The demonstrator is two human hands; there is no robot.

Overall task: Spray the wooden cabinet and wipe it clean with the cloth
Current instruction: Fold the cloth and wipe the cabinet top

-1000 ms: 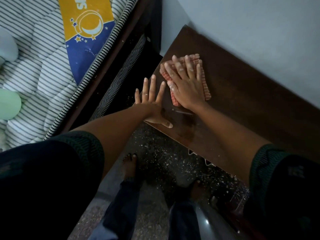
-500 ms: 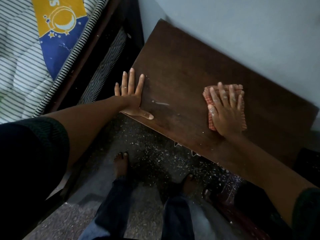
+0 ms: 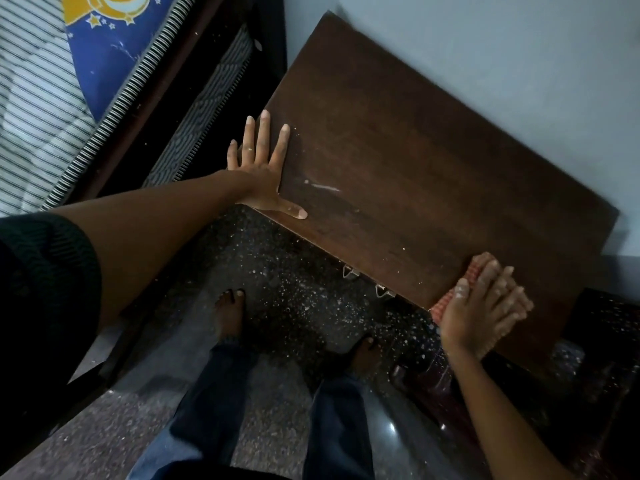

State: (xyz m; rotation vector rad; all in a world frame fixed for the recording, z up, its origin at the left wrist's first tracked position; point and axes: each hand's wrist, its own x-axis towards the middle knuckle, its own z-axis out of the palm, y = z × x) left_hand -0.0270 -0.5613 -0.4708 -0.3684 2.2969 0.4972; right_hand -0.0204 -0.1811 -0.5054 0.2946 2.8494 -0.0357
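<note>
The dark wooden cabinet [image 3: 415, 174] stands against the pale wall, its top seen from above with a whitish streak near the left front. My left hand [image 3: 259, 168] lies flat with fingers spread on the cabinet's left front corner, thumb along the front edge. My right hand [image 3: 485, 303] presses the red-checked cloth [image 3: 478, 268] at the cabinet's right front edge. Most of the cloth is hidden under the hand. No spray bottle is visible.
A bed with a striped mattress [image 3: 38, 109] and a blue-and-yellow label [image 3: 107, 39] stands to the left, its dark frame [image 3: 194, 84] close to the cabinet. My bare feet [image 3: 230, 313] stand on a speckled, dusty floor [image 3: 294, 289]. Metal handles [image 3: 349, 271] hang below the cabinet's front edge.
My right hand has slid the cloth from the cabinet's left side across the top to the right front edge. The left hand has stayed planted on the left corner.
</note>
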